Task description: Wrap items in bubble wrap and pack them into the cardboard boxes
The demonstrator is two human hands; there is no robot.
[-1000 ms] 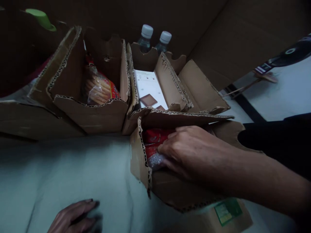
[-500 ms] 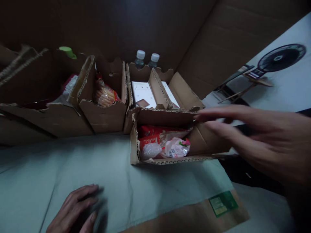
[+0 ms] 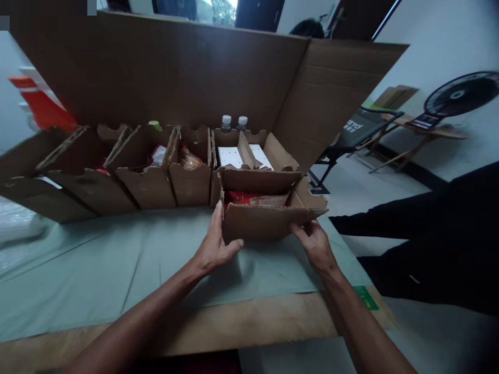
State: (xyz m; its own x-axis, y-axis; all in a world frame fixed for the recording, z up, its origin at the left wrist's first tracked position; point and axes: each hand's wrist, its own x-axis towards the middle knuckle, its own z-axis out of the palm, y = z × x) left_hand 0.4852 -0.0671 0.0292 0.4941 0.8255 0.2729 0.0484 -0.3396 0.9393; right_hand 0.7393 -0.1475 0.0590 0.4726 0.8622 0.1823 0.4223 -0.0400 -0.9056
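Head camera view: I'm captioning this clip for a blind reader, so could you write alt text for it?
Both bare hands grip a small open cardboard box on a pale cloth-covered table, left hand at its left corner, right hand at its right. Red packets show inside. Behind it stands a row of open cardboard boxes, two capped bottles and a tall cardboard wall.

I see matt corrugated cardboard in the near box — rough, torn edges. Inside it, glossy red plastic packets. The table wears a smooth, pale cloth-like cover — bare wood along its near edge.
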